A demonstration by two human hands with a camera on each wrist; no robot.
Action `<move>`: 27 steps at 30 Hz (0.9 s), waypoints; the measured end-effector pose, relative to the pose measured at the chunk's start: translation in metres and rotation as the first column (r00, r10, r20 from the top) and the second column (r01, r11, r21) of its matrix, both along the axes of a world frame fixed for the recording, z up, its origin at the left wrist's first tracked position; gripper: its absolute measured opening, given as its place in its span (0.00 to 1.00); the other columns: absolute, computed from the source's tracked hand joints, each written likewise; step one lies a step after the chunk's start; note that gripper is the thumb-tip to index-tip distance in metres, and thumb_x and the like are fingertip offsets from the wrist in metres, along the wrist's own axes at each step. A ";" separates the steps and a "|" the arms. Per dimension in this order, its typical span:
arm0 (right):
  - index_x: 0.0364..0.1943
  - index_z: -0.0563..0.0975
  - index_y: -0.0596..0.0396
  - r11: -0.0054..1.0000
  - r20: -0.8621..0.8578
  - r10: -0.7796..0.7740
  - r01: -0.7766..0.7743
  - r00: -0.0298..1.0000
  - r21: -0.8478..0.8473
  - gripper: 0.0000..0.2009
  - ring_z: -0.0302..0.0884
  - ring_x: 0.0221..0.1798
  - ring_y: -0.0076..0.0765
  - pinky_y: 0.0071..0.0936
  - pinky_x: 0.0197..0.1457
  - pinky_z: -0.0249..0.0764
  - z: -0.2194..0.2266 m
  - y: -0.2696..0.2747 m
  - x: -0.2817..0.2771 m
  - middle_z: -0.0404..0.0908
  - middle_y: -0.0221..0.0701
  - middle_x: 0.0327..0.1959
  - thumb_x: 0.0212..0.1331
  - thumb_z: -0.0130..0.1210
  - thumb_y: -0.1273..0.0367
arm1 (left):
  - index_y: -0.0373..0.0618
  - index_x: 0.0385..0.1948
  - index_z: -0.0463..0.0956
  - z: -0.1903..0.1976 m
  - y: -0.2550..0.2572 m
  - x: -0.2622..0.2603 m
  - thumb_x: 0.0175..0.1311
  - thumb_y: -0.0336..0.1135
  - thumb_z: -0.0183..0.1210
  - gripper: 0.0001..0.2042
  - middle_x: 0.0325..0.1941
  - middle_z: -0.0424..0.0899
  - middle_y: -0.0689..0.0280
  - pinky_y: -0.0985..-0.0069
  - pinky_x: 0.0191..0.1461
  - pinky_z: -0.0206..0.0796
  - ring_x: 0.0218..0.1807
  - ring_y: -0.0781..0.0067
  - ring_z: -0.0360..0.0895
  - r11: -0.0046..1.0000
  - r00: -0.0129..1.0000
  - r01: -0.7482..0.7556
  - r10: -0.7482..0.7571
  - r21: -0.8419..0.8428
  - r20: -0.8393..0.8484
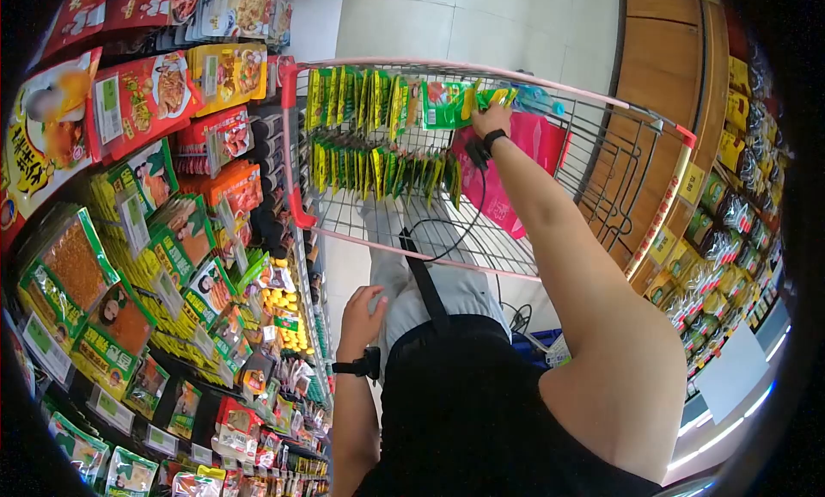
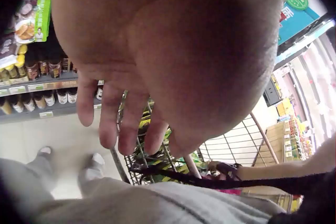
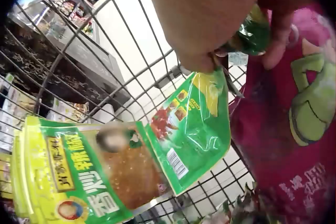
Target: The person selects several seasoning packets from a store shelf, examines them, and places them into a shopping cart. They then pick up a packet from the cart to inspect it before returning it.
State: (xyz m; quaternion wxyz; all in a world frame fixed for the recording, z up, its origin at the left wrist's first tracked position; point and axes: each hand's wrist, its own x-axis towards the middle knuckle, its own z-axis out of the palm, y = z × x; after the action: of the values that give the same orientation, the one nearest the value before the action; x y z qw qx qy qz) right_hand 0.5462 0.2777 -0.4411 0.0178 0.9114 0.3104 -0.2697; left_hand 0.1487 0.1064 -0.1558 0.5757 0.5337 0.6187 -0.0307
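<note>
Inside the shopping cart, my right hand grips green seasoning packets near the far rail. The right wrist view shows its fingers at the yellow top corner of one green packet, with a second dark green packet under the palm. Beside these, a packet with a brown food picture leads a stack of yellow-edged ones. Two rows of upright yellow-green packets fill the cart's left part. My left hand hangs by my thigh, holding nothing, fingers loosely extended.
A pink bag and a blue-tinted bottle lie in the cart, right of the packets. Shelves of hanging seasoning bags line the left. Jars stand on shelves at the right. A dark cable crosses the cart.
</note>
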 end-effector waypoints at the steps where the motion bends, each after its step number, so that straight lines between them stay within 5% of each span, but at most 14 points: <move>1: 0.44 0.79 0.56 0.998 -0.033 0.014 -0.012 0.999 0.053 0.22 0.76 0.49 0.58 0.45 0.55 0.74 0.007 0.001 -0.003 0.73 0.51 0.48 0.48 0.63 0.56 | 0.39 0.44 0.77 -0.002 -0.001 -0.001 0.62 0.33 0.58 0.12 0.44 0.81 0.55 0.66 0.53 0.70 0.48 0.53 0.79 1.000 1.000 -0.012 0.012 0.000 -0.004; 4: 0.39 0.78 0.58 0.961 -0.107 0.039 -0.008 0.993 0.276 0.18 0.73 0.48 0.58 0.46 0.50 0.72 0.026 -0.013 -0.026 0.71 0.52 0.47 0.47 0.63 0.62 | 0.39 0.44 0.77 -0.004 -0.005 -0.004 0.62 0.33 0.58 0.11 0.44 0.81 0.54 0.66 0.53 0.70 0.48 0.53 0.79 1.000 1.000 -0.024 0.024 0.008 0.006; 8: 0.27 0.72 0.58 0.849 -0.076 0.090 -0.036 0.993 0.528 0.14 0.70 0.39 0.55 0.45 0.43 0.67 0.021 -0.021 -0.064 0.74 0.45 0.30 0.47 0.64 0.62 | 0.39 0.44 0.77 -0.006 -0.004 -0.004 0.62 0.32 0.58 0.11 0.44 0.81 0.54 0.67 0.53 0.70 0.48 0.53 0.79 0.998 0.998 -0.048 0.047 0.039 0.037; 12: 0.28 0.71 0.55 0.738 -0.093 0.159 -0.055 0.983 0.673 0.10 0.70 0.38 0.56 0.45 0.41 0.67 0.011 -0.019 -0.103 0.73 0.46 0.28 0.51 0.61 0.67 | 0.38 0.44 0.77 -0.002 0.001 -0.003 0.62 0.32 0.59 0.11 0.44 0.81 0.54 0.67 0.53 0.70 0.48 0.54 0.79 0.999 0.999 -0.041 0.040 0.036 0.037; 20: 0.31 0.74 0.58 0.812 -0.275 0.268 -0.063 0.924 0.580 0.14 0.72 0.40 0.60 0.48 0.42 0.68 0.031 -0.004 -0.148 0.75 0.50 0.35 0.54 0.64 0.62 | 0.38 0.46 0.77 -0.007 -0.012 -0.020 0.62 0.32 0.59 0.12 0.44 0.81 0.54 0.67 0.52 0.70 0.48 0.54 0.79 0.999 0.999 -0.027 0.026 0.032 0.023; 27: 0.32 0.78 0.59 0.866 -0.177 0.331 -0.224 0.927 0.448 0.15 0.76 0.42 0.57 0.49 0.46 0.73 0.063 -0.008 -0.124 0.76 0.46 0.39 0.60 0.54 0.58 | 0.39 0.46 0.77 0.000 -0.012 -0.031 0.63 0.34 0.59 0.13 0.45 0.82 0.54 0.66 0.53 0.70 0.47 0.56 0.80 0.998 0.998 -0.056 0.055 0.040 0.022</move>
State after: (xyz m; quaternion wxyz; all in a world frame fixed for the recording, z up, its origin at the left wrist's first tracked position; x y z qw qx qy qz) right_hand 0.4224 0.2699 -0.3781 -0.1785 0.7980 0.4895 -0.3028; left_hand 0.1175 0.0944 -0.1560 0.5717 0.5281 0.6279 0.0032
